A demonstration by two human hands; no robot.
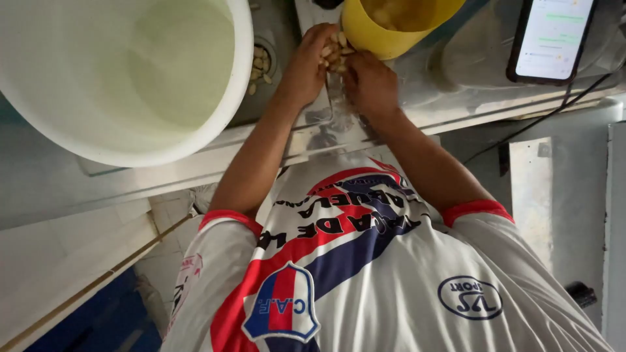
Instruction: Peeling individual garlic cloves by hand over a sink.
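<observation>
Head view, looking down over the person's chest: both hands meet at the edge of a metal counter (456, 111), just below a yellow bowl (385, 29) that is cut off by the top of the frame. The left hand (306, 65) is cupped around a clutch of small pale pieces (334, 51), fingers curled tight. The right hand (370, 81) presses against the same pieces, fingers bent; what it grips is hidden behind the knuckles. More pale pieces (259, 65) lie by a big white tub (130, 72), partly out of frame. A lit phone (551, 39) leans at the right, its top cut off.
</observation>
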